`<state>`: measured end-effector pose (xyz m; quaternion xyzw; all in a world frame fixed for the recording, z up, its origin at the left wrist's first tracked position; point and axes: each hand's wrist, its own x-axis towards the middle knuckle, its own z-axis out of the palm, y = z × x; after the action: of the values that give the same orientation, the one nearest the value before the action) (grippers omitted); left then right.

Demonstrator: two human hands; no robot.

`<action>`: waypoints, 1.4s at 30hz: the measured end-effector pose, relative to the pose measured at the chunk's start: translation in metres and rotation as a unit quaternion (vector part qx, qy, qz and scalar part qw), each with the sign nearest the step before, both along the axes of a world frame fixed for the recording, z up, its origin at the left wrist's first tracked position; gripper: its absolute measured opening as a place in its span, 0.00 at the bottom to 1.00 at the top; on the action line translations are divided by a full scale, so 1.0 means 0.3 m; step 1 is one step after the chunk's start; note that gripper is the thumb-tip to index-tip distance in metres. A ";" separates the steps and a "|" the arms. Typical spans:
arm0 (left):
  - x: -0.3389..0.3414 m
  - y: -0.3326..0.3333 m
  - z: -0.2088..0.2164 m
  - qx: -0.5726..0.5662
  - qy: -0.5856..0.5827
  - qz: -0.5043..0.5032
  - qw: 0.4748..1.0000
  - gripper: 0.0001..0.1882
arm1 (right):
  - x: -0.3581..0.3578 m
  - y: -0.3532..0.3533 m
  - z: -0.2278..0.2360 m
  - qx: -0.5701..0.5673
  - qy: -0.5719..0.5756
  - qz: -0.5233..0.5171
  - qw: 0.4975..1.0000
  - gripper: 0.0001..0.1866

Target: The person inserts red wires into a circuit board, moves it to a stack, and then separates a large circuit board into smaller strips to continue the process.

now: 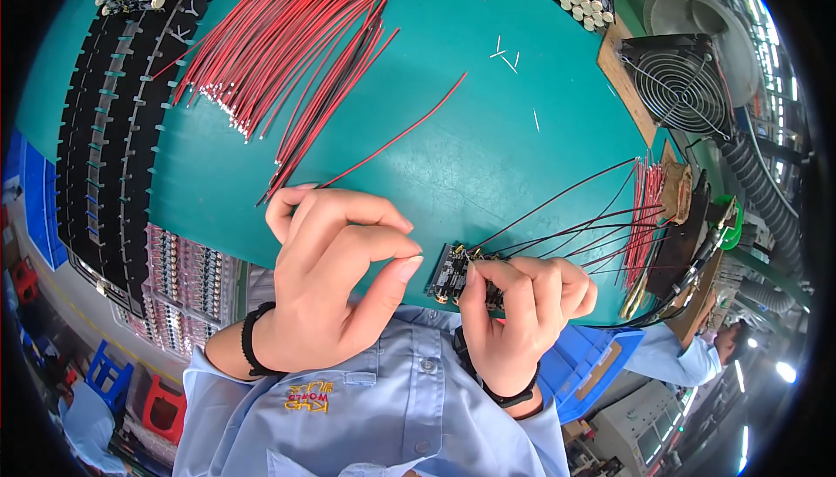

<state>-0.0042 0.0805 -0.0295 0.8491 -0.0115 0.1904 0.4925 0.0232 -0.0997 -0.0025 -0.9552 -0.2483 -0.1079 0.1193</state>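
Note:
My right hand (521, 311) grips a small black circuit board (450, 273) at the near edge of the green table (488, 146). Several thin black wires (557, 216) run from the board to the right. My left hand (335, 277) hovers just left of the board, thumb and fingers pinched on the end of a single red wire (396, 137) that stretches away over the table. A large bundle of red and black wires (296, 41) lies fanned out further back.
Black component trays (104, 146) line the left side. A black fan (675, 81) on a wooden block stands at the right, with a soldering holder (697, 242) and a small bunch of red wires (649, 216). Another person in light blue (688, 355) is at lower right.

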 end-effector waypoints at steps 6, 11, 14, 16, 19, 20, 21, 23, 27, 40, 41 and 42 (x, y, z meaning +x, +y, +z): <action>-0.002 0.007 -0.006 -0.001 0.003 0.001 1.000 0.06 | 0.002 0.011 -0.004 0.002 -0.004 0.001 1.000 0.11; 0.005 -0.003 0.005 0.016 0.006 -0.003 1.000 0.07 | 0.006 0.005 0.000 -0.004 -0.017 -0.004 1.000 0.11; 0.003 -0.001 0.003 0.027 0.011 -0.009 1.000 0.08 | 0.003 0.005 0.005 -0.004 -0.024 -0.002 1.000 0.11; 0.001 0.000 0.003 0.039 0.021 -0.017 0.999 0.09 | -0.006 -0.010 0.031 -0.008 -0.018 -0.007 1.000 0.10; -0.014 0.006 0.008 0.072 0.038 -0.042 0.996 0.11 | -0.033 -0.091 0.050 0.025 -0.019 -0.015 0.999 0.10; -0.021 0.007 0.011 0.087 0.048 -0.054 0.994 0.12 | -0.044 -0.135 0.053 0.056 -0.022 -0.019 0.998 0.10; -0.029 0.003 0.020 0.089 0.044 -0.059 0.993 0.12 | -0.058 -0.176 0.056 0.085 -0.026 -0.026 0.996 0.11; -0.056 -0.008 0.038 0.145 0.075 -0.054 0.985 0.17 | -0.086 -0.250 0.024 0.142 -0.029 -0.093 0.985 0.12; -0.120 -0.046 0.029 0.197 0.092 -0.031 0.976 0.24 | -0.137 -0.361 -0.068 0.262 -0.009 -0.204 0.943 0.13; -0.148 -0.167 -0.027 0.250 0.081 0.021 0.965 0.25 | -0.159 -0.375 -0.098 0.268 0.028 -0.174 0.947 0.14; -0.148 -0.174 -0.027 0.253 0.080 0.023 0.964 0.25 | -0.159 -0.377 -0.098 0.271 0.027 -0.173 0.946 0.14; -0.148 -0.181 -0.029 0.244 0.082 0.030 0.966 0.24 | -0.160 -0.378 -0.098 0.278 0.028 -0.171 0.945 0.14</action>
<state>-0.0484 0.0263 -0.0381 0.9562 0.0079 0.1266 0.2637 -0.0249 -0.2130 -0.0318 -0.9148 -0.0379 -0.1645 0.3668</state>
